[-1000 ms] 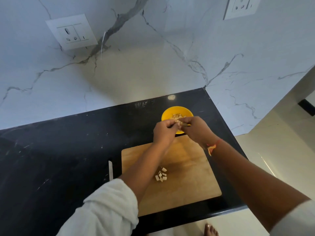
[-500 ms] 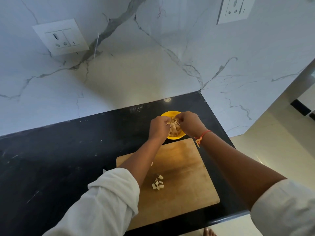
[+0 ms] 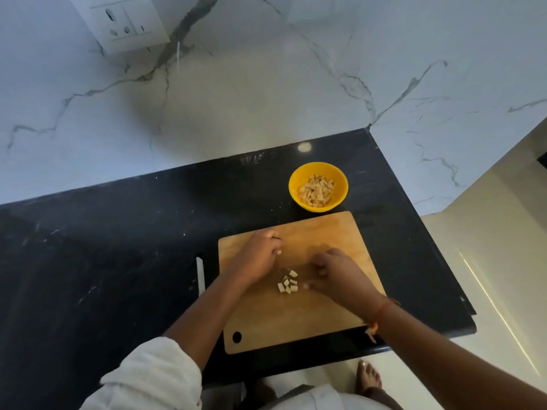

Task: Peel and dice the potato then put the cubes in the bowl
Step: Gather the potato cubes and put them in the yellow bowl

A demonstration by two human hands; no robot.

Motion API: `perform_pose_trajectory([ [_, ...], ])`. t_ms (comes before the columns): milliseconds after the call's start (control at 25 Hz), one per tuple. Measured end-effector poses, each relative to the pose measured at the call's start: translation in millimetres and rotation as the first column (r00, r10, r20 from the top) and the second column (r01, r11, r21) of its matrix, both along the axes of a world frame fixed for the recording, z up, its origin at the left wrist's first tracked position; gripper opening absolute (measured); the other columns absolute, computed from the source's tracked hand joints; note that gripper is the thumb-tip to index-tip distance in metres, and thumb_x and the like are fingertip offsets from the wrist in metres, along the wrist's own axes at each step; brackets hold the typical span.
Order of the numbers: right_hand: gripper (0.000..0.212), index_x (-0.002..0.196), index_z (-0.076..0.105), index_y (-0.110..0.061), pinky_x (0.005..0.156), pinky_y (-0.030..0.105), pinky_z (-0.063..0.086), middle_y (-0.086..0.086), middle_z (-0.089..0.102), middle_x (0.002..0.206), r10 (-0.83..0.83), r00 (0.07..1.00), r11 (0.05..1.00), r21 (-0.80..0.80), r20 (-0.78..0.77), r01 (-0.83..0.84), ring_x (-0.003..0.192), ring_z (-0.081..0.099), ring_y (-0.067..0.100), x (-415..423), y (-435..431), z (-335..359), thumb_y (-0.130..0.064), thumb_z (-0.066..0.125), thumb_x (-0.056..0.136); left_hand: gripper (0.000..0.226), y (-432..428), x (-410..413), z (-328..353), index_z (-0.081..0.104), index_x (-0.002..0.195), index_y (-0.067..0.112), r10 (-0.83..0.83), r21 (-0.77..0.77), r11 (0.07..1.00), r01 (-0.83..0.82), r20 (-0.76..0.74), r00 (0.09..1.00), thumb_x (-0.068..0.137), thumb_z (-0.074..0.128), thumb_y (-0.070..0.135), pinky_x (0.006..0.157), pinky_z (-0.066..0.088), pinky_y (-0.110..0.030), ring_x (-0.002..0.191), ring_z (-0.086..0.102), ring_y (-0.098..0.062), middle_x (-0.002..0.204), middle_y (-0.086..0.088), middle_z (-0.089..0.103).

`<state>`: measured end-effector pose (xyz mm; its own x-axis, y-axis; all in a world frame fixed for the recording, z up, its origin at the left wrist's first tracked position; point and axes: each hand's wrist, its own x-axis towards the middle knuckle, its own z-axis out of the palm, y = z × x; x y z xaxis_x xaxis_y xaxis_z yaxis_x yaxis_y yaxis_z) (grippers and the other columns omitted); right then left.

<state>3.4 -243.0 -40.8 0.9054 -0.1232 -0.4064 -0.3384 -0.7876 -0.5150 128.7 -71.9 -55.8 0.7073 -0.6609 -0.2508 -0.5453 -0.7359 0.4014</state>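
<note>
A yellow bowl (image 3: 318, 173) holding several pale potato cubes stands on the black counter just beyond the wooden cutting board (image 3: 313, 318). A small cluster of potato cubes (image 3: 287, 283) lies near the middle of the board. My left hand (image 3: 256, 257) hovers just left of the cluster, fingers loosely curled and holding nothing. My right hand (image 3: 337, 272) is low over the board just right of the cluster, fingers spread toward it, with one cube by its fingertips. Both hands are empty.
A knife (image 3: 200, 275) lies on the black counter (image 3: 103, 261) along the board's left edge. The counter's front edge and right corner are close to the board. A marble wall with a socket (image 3: 124, 22) stands behind. A bare foot (image 3: 367, 375) shows on the floor below.
Both hands have come back from over the bowl to the board, either side of the loose cubes. The bowl is now uncovered and holds more cubes. The camera tilted down.
</note>
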Motion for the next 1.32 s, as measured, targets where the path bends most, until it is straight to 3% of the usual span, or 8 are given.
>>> perform_pose_trajectory([
  [240,0.069,0.14,0.05,-0.025,0.105,0.022,0.038,-0.006,0.042,0.136,0.057,0.991,0.998,0.009,0.121,-0.059,0.12,0.046,0.01,-17,43,-15,-0.037,0.08,0.079,0.034,23,-30,-11,0.061,0.135,0.019,-0.028,0.008,1.0,0.027,0.058,0.998,0.102,0.05,0.017,0.102,0.037,-0.024,0.124,0.046,-0.013,0.132,0.002,0.055],
  [400,0.058,0.138,0.053,-0.025,0.105,0.022,0.038,-0.004,0.045,0.138,0.074,0.983,0.997,-0.002,0.166,-0.075,0.121,0.047,0.011,-17,42,-16,-0.031,0.076,0.084,0.043,37,-54,-5,0.056,0.14,0.026,-0.006,-0.043,0.999,0.002,-0.107,0.994,0.098,0.061,0.022,0.093,0.037,-0.019,0.116,0.047,-0.004,0.132,0.01,0.051],
  [520,0.047,0.131,0.06,-0.025,0.095,0.018,0.04,-0.004,0.051,0.129,0.081,0.979,0.997,0.001,0.185,-0.083,0.11,0.052,0.01,-13,43,-17,-0.032,0.073,0.087,0.051,38,-68,-7,0.053,0.143,0.026,0.043,-0.08,0.995,-0.054,-0.128,0.991,0.094,0.067,0.025,0.091,0.036,-0.016,0.115,0.047,-0.003,0.135,0.01,0.049],
  [680,0.037,0.124,0.065,-0.026,0.091,0.018,0.039,-0.003,0.056,0.125,0.105,0.971,0.994,-0.043,0.213,-0.098,0.106,0.056,0.012,-6,48,-19,-0.031,0.071,0.088,0.039,32,-74,-5,0.062,0.132,0.024,0.145,-0.149,0.975,-0.162,-0.116,0.983,0.093,0.067,0.024,0.081,0.037,-0.013,0.109,0.05,-0.004,0.126,0.008,0.055],
  [840,0.028,0.121,0.069,-0.027,0.089,0.021,0.045,-0.004,0.066,0.115,0.1,0.963,0.994,-0.059,0.25,-0.088,0.101,0.061,0.014,-2,50,-20,-0.025,0.064,0.093,0.031,28,-75,-5,0.067,0.123,0.025,0.231,-0.185,0.949,-0.255,-0.144,0.962,0.092,0.067,0.023,0.09,0.04,-0.019,0.11,0.054,-0.006,0.122,0.008,0.06],
  [960,0.025,0.116,0.072,-0.028,0.084,0.028,0.052,-0.006,0.073,0.104,0.054,0.971,0.999,-0.008,0.231,-0.054,0.093,0.065,0.013,-1,52,-22,-0.022,0.062,0.094,0.03,26,-74,-5,0.068,0.123,0.023,0.264,-0.17,0.942,-0.289,-0.159,0.951,0.094,0.066,0.019,0.092,0.04,-0.02,0.112,0.054,-0.007,0.124,0.007,0.061],
  [1120,0.026,0.115,0.073,-0.028,0.082,0.02,0.049,-0.008,0.073,0.104,-0.06,0.978,0.992,0.117,0.2,0.037,0.094,0.064,0.009,-1,53,-24,-0.017,0.06,0.096,0.029,23,-74,-6,0.067,0.123,0.025,0.32,-0.162,0.918,-0.362,-0.237,0.917,0.096,0.064,0.018,0.092,0.044,-0.023,0.111,0.056,-0.008,0.122,0.009,0.061],
  [1320,0.027,0.118,0.072,-0.025,0.082,0.016,0.043,-0.007,0.072,0.109,-0.22,0.971,0.944,0.273,0.097,0.186,0.101,0.062,0.007,-1,56,-25,-0.015,0.061,0.096,0.027,17,-83,-8,0.067,0.122,0.026,0.44,-0.207,0.829,-0.52,-0.334,0.833,0.098,0.061,0.017,0.074,0.04,-0.011,0.096,0.053,0.004,0.112,0.016,0.062],
])
